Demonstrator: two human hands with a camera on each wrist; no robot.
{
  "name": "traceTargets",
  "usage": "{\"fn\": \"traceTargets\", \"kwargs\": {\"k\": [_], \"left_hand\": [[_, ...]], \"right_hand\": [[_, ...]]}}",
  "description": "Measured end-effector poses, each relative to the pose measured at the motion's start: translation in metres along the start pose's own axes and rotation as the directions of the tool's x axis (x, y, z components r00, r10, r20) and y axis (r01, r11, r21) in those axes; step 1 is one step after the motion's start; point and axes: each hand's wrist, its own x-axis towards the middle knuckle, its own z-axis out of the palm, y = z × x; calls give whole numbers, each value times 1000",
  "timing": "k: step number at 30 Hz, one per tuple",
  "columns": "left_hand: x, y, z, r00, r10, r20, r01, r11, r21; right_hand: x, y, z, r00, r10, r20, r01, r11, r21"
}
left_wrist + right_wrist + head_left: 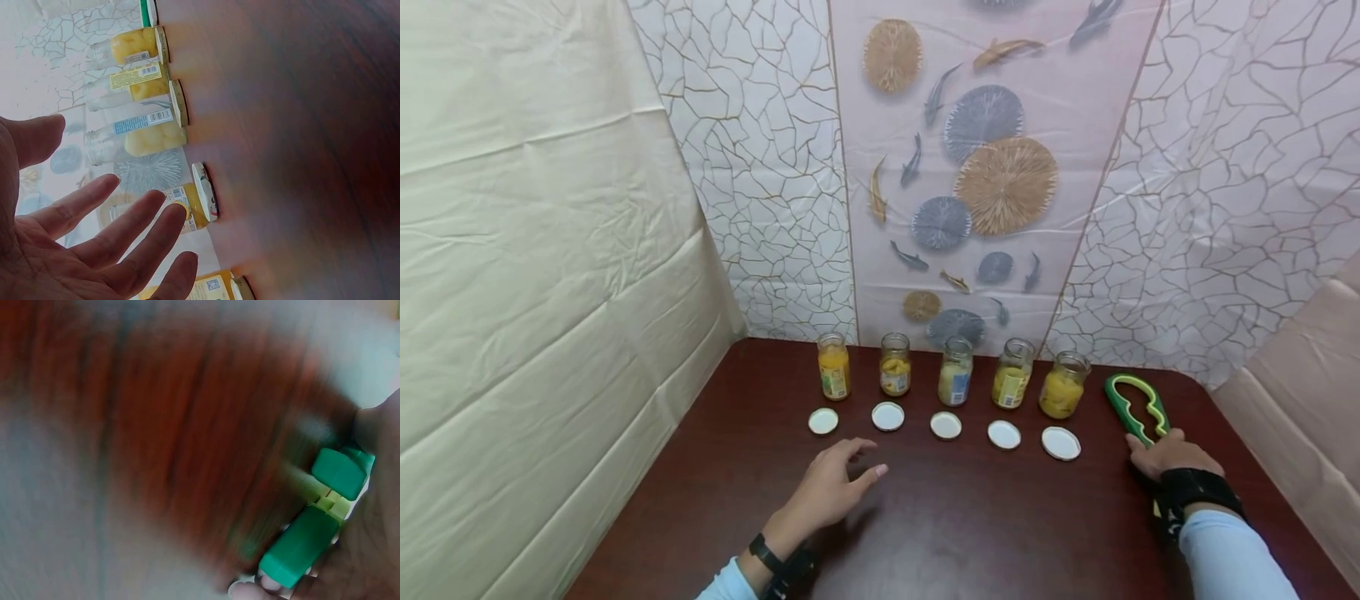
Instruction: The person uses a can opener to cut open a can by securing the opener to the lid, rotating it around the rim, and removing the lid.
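My right hand (1174, 457) grips the handle end of a green jar opener (1122, 411) with a yellow-green toothed inner edge, at the table's right. In the right wrist view, fingers curl around its green handles (302, 545). My left hand (833, 487) hovers over the table with fingers loosely extended, holding nothing; the left wrist view shows its palm (37, 262) and spread fingers. Several lidless glass jars stand in a row at the back, from a jar of orange-yellow fruit (834, 372) to a jar of yellow fruit (1063, 390). White-lined lids (946, 425) lie in front of them.
The dark red-brown table (970, 525) has rounded back corners. A patterned cloth backdrop (775, 208) rises right behind the jars. Cream cloth (550, 275) hangs along the left, and more cloth (1307, 392) borders the right side.
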Motion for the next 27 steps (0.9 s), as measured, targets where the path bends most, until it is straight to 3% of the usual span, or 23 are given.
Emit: {"fn": "traceTargets", "kwargs": {"k": [5,12,18,20,22,24,27], "left_hand": [[0,-4,1,1000,2,-6,-1,1000,9],[1,-5,4,1000,-14,-15,14,1000,12],[1,-4,5,1000,-3,-17,3,1000,22],[0,-4,5,1000,2,-13,-1,1000,24],[0,-4,5,1000,6,-16,-6,1000,21],[-1,-4,4,1000,13,-23,-12,1000,19],[-2,-4,1,999,14,-32,-13,1000,25]], "right_hand": [[0,2,4,1000,-10,6,10,1000,11],[16,11,5,999,-38,-4,39,999,19],[12,14,0,995,-56,78,58,998,-23],[2,12,-5,997,-76,23,77,996,-51],[-11,6,-11,988,-131,-86,125,989,-78],[-29,-4,-18,962,-187,-201,169,980,-101],[-63,-23,-25,922,-284,-262,257,957,-135]]}}
